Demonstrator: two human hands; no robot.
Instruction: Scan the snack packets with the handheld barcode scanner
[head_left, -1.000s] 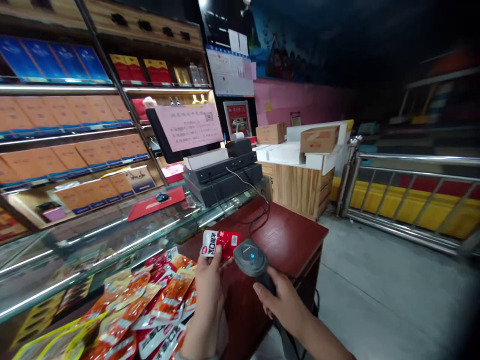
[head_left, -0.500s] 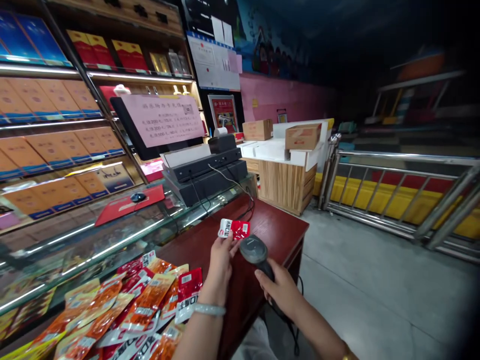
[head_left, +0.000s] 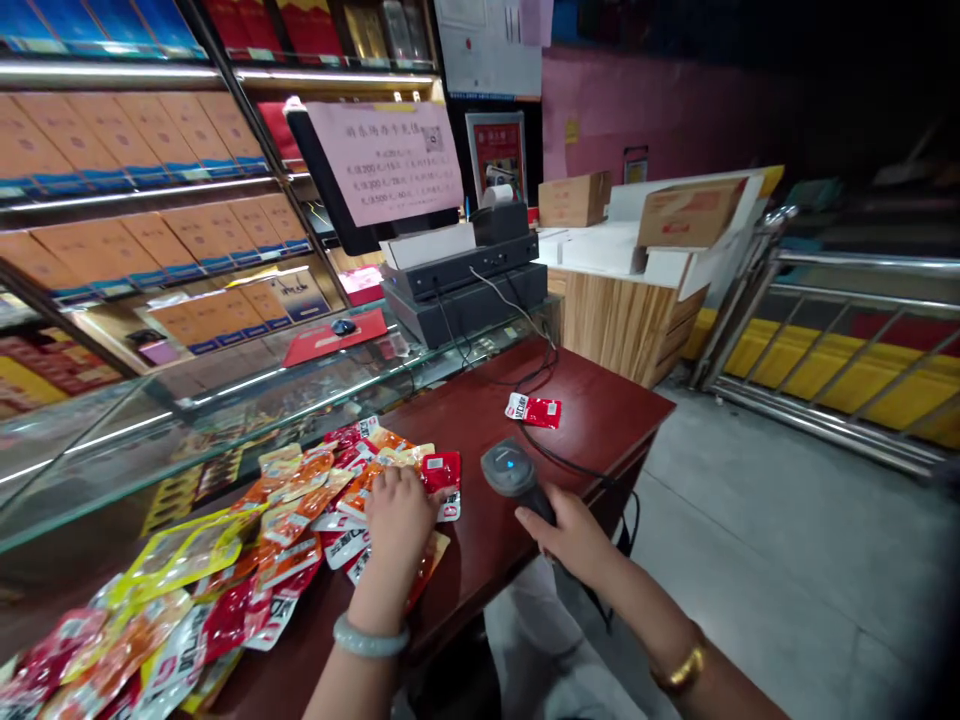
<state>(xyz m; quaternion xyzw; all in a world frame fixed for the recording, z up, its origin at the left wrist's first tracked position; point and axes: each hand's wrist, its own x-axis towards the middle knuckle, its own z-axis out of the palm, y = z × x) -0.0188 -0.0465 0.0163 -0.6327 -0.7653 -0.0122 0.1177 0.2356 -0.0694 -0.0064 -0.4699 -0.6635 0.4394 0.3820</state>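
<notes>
My left hand (head_left: 400, 508), with a pale bangle on its wrist, rests on a pile of shiny snack packets (head_left: 296, 525). Its thumb is spread away from the fingers and touches a red-and-white packet (head_left: 442, 470) at the pile's right edge. The fingertips lie partly hidden among orange packets. Wrapped around the handle of a dark barcode scanner (head_left: 510, 468) is my right hand (head_left: 574, 535); a small blue light shows on the scanner's head. One more red-and-white snack packet (head_left: 541, 411) lies apart, farther back on the dark red table (head_left: 600, 400).
Behind the table runs a glass counter (head_left: 217, 395) carrying a monitor with a pink sign (head_left: 390, 160), a black cash drawer (head_left: 480, 300) and a mouse (head_left: 343, 327). The scanner's cable (head_left: 570, 465) crosses the tabletop. A metal railing (head_left: 840, 370) stands right, above grey floor.
My left hand has let go of the separate red-and-white packet and moved back left to the pile. The scanner remains in my right hand. The view has shifted down and left.
</notes>
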